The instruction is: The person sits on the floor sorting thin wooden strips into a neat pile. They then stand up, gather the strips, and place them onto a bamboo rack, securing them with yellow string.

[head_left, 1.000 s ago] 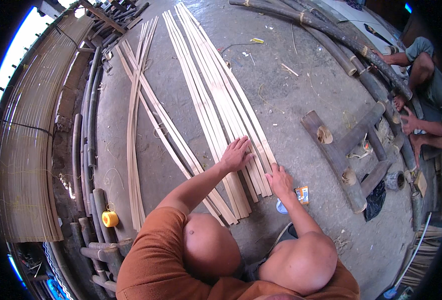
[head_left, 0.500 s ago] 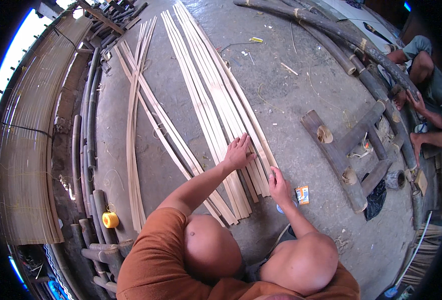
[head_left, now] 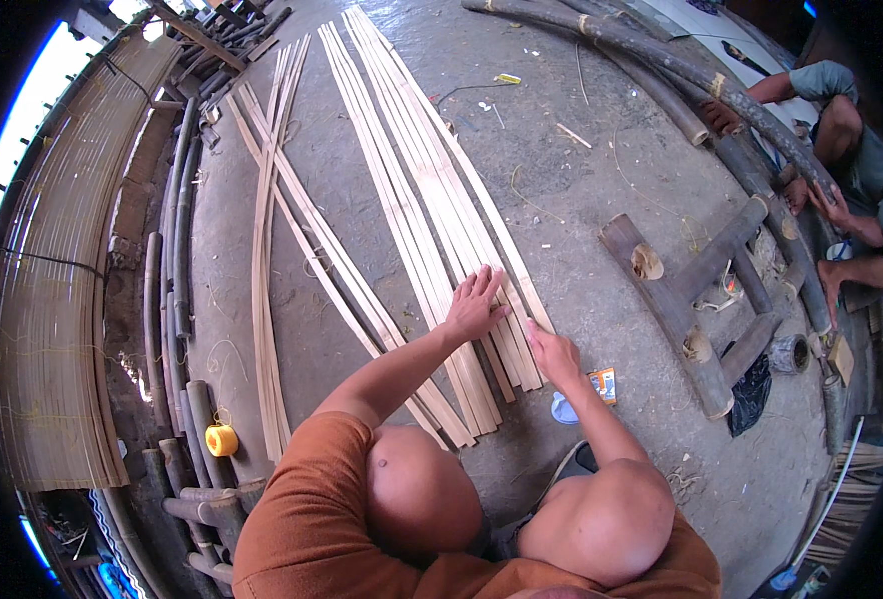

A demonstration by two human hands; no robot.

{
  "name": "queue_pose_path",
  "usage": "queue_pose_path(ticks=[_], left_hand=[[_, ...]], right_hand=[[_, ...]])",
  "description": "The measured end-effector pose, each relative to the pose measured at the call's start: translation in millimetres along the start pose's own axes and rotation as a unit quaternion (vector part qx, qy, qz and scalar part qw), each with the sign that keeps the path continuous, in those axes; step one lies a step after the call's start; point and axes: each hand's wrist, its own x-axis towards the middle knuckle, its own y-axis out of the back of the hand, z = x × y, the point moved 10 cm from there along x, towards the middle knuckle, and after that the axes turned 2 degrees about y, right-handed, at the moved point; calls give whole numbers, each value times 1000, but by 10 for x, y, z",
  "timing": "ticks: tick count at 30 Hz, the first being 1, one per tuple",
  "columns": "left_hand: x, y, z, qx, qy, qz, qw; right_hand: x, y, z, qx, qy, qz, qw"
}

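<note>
Long pale bamboo strips (head_left: 431,215) lie side by side on the concrete floor in front of me. My left hand (head_left: 476,302) rests flat across them, fingers spread, near their close ends. At the bundle's right side, my right hand (head_left: 558,357) is closed at the near end of the outermost strip (head_left: 506,245); the hand hides that end and most of its own fingertips. A narrow gap parts this strip from its neighbours farther up. To the left, more strips (head_left: 267,240) lie crossed in an X.
A yellow twine roll (head_left: 221,440) sits by bamboo poles at left, near a slatted bamboo panel (head_left: 57,270). At right are a bamboo frame (head_left: 666,319), an orange packet (head_left: 603,385) and a blue lid-like piece (head_left: 565,408). Another person (head_left: 846,160) sits by long dark poles (head_left: 651,60).
My right hand has shifted slightly left and up, against the bundle's edge, uncovering the blue piece. My left hand stays put. The other person's arm now reaches over the poles.
</note>
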Motion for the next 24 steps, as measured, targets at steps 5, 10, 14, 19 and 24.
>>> queue_pose_path(ticks=[5,10,14,19,24], left_hand=[[-13,-44,-43,25,9,-42,999],[12,-49,-1,28,5,-71,997],[25,-94,-34,27,12,-93,995],[40,-56,-24,34,24,-113,993],[98,-30,28,65,23,-127,990]], right_hand=[[109,105,-102,-90,53,-58,993],[128,321,84,-147,-9,57,987],[162,283,225,-86,-100,19,991],[-120,623,-230,185,-57,133,972],[-673,308,-280,202,-37,166,965]])
